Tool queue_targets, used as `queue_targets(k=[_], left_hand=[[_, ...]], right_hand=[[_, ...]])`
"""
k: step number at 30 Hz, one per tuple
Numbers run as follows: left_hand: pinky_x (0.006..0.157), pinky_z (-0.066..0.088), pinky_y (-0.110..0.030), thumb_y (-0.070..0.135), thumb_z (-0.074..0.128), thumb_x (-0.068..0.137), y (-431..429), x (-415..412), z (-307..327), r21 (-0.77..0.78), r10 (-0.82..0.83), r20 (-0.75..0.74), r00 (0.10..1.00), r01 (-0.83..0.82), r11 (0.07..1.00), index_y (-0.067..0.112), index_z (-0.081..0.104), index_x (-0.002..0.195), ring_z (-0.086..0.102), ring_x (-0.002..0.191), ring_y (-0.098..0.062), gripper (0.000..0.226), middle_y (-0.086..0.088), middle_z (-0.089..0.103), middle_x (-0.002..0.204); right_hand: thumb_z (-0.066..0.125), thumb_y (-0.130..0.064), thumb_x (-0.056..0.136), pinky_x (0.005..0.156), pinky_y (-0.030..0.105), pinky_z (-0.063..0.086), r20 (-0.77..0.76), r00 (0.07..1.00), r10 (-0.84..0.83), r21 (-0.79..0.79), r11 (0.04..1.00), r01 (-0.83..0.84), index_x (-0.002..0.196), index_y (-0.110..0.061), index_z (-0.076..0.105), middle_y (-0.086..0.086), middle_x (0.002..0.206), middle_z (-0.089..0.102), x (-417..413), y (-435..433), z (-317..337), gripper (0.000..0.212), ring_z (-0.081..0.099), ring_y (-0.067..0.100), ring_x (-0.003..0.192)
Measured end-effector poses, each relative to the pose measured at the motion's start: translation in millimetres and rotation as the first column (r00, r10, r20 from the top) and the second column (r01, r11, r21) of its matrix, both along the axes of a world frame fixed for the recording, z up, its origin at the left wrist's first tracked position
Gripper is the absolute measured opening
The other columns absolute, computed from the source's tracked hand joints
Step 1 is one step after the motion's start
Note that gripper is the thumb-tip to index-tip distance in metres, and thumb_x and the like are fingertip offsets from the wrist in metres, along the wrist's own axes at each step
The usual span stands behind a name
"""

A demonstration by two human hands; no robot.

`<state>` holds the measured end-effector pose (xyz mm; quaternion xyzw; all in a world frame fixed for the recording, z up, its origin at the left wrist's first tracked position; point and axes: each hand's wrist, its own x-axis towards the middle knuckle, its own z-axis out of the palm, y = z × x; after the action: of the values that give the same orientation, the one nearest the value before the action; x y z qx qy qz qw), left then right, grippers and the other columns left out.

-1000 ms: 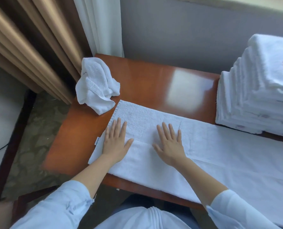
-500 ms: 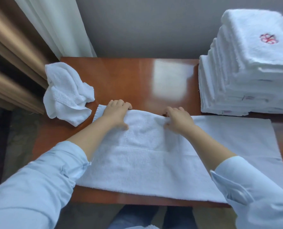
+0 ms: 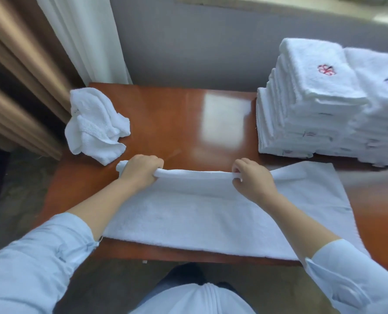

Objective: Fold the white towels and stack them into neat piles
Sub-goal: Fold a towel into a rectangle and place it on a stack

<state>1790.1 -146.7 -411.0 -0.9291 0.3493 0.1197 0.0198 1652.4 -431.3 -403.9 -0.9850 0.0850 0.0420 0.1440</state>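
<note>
A long white towel point(image 3: 199, 220) lies flat along the near edge of the wooden table point(image 3: 165, 114). The left hand point(image 3: 140, 172) and the right hand point(image 3: 254, 179) each curl their fingers round the towel's far edge. That edge is bunched into a raised fold running straight between the two grips. The rest of the cloth spreads toward the person and out past the right hand. A crumpled towel point(image 3: 95, 125) sits at the far left corner, well apart from the hands. Piles of folded towels point(image 3: 310, 105) stand at the far right corner.
</note>
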Motion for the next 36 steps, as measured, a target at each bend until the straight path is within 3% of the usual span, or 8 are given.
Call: queue_targets(k=[6,9,12,14,17,21,28,36], left_hand=[[0.05,0.023,-0.034,0.001,0.062,0.071,30.9,-55.9,12.5,-0.02,-0.09,0.151,0.984,0.094,0.995,0.022,0.042,0.071,0.05,0.063,-0.023,0.029,0.002,0.051,0.07],[0.061,0.029,-0.027,0.005,0.06,0.08,44.7,-85.7,7.7,0.185,-0.063,0.154,0.986,0.034,0.982,0.026,0.045,0.082,0.057,0.083,-0.018,0.026,0.007,0.06,0.091],[0.093,0.036,-0.029,0.004,0.055,0.086,60.5,-112.4,-8.5,0.373,0.008,0.12,0.993,-0.052,0.926,0.024,0.054,0.108,0.056,0.103,-0.017,0.031,0.006,0.058,0.111],[0.092,0.037,-0.03,0.009,0.059,0.086,69.6,-134.2,-16.4,0.423,0.081,0.107,0.991,-0.119,0.898,0.021,0.044,0.126,0.054,0.11,-0.018,0.044,0.001,0.051,0.123],[0.085,0.042,-0.029,0.014,0.06,0.086,72.3,-164.8,-19.8,0.447,0.202,0.047,0.978,-0.202,0.872,0.016,0.031,0.136,0.048,0.115,-0.02,0.058,-0.005,0.04,0.131],[0.084,0.043,-0.032,0.022,0.054,0.091,56.3,-176.0,-6.5,0.443,0.297,-0.041,0.954,-0.249,0.861,0.013,0.034,0.136,0.049,0.115,-0.023,0.05,-0.007,0.041,0.133],[0.092,0.045,-0.035,0.02,0.047,0.094,-5.6,-194.7,13.7,0.098,0.209,-0.23,0.951,-0.191,0.977,0.023,0.052,0.135,0.052,0.119,-0.021,0.041,0.001,0.049,0.137],[0.086,0.05,-0.029,0.027,0.047,0.094,-126.2,-202.5,9.3,-0.198,0.021,-0.393,0.919,-0.107,0.974,0.03,0.062,0.121,0.06,0.107,-0.009,0.031,0.013,0.062,0.123]], right_hand=[[0.058,-0.005,0.075,0.054,0.029,0.027,0.05,0.995,0.083,0.088,0.992,-0.087,0.084,-0.022,0.05,-0.01,0.083,0.045,-52.7,26.0,6.9,0.021,0.041,0.016,0.074],[0.053,-0.004,0.078,0.052,0.029,0.026,-0.02,0.993,0.113,0.074,0.991,-0.111,0.088,-0.02,0.055,-0.008,0.086,0.047,-83.1,41.8,-7.8,0.019,0.045,0.018,0.075],[0.053,-0.011,0.082,0.061,0.029,0.035,-0.188,0.972,0.142,0.099,0.987,-0.125,0.103,-0.025,0.058,-0.008,0.101,0.052,-112.0,57.3,-26.6,0.026,0.054,0.02,0.094],[0.055,-0.023,0.084,0.073,0.03,0.037,-0.282,0.941,0.187,0.094,0.982,-0.166,0.119,-0.029,0.055,-0.007,0.113,0.05,-128.8,66.7,-35.2,0.035,0.05,0.019,0.106],[0.055,-0.035,0.086,0.086,0.033,0.041,-0.264,0.949,0.17,0.067,0.985,-0.157,0.131,-0.03,0.051,-0.005,0.124,0.047,-153.0,77.7,-40.2,0.046,0.046,0.019,0.112],[0.052,-0.032,0.09,0.097,0.034,0.04,-0.272,0.943,0.192,0.094,0.981,-0.172,0.141,-0.029,0.047,-0.005,0.139,0.043,-166.3,75.5,-33.4,0.051,0.043,0.02,0.124],[0.054,-0.021,0.091,0.103,0.026,0.033,-0.102,0.994,0.028,0.146,0.989,-0.013,0.132,-0.024,0.058,-0.006,0.131,0.056,-183.2,47.5,-16.0,0.041,0.046,0.018,0.127],[0.053,-0.021,0.093,0.097,0.025,0.036,-0.096,0.973,-0.208,0.073,0.974,0.215,0.13,-0.024,0.059,-0.007,0.13,0.057,-205.1,-37.2,2.1,0.038,0.047,0.015,0.125]])
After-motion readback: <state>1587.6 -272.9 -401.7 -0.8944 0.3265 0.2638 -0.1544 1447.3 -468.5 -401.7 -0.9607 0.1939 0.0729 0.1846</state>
